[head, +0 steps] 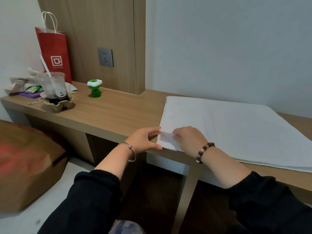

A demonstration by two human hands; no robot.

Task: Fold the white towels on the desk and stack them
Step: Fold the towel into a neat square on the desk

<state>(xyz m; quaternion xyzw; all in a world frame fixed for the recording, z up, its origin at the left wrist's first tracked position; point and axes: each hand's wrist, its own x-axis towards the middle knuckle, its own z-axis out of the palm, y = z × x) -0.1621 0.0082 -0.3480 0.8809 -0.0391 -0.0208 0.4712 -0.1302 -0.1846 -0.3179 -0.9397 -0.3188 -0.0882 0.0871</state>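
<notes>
A large white towel (233, 125) lies spread flat on the wooden desk (118, 114), reaching from the desk's middle to the right edge of view. My right hand (189, 139) pinches the towel's near left corner, where a small flap is turned up. My left hand (145, 139) rests at that same corner on the desk's front edge, fingers straight and touching the towel's side.
At the desk's far left stand a red paper bag (55, 53), a plastic cup with a straw (54, 86) in a cardboard holder, some clutter and a small green and white object (94, 87). A brown paper bag (25, 166) sits on the floor at lower left.
</notes>
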